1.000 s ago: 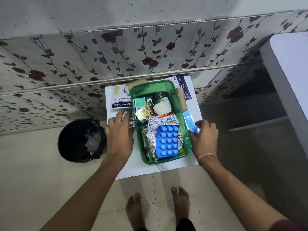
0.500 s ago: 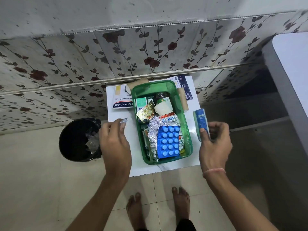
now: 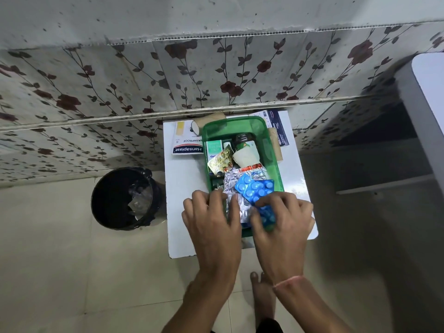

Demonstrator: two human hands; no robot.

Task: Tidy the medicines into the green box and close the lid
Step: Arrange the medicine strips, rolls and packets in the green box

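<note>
The open green box [image 3: 240, 124] stands on a small white table [image 3: 182, 188] and holds a dark bottle [image 3: 245, 150], a gold blister strip [image 3: 219, 162], silver foil strips [image 3: 231, 182] and a blue blister pack [image 3: 252, 188]. Both my hands are over the near end of the box. My left hand [image 3: 213, 222] has its fingers curled on a foil strip among the silver ones. My right hand [image 3: 281, 224] presses down beside the tilted blue blister pack, with a small teal box [image 3: 268, 222] showing between its fingers. The near rim of the box is hidden. No lid is in view.
A Hansaplast carton [image 3: 187, 146] and a cardboard roll [image 3: 209, 120] lie left of and behind the box, and a dark blue carton [image 3: 277, 127] lies to its right. A black bin [image 3: 125, 198] stands on the floor at left. Grey furniture [image 3: 427, 104] rises at right.
Both hands came in from the sides of the box to its near end, the left with a foil strip, the right with the teal box. The blue blister pack has tilted.
</note>
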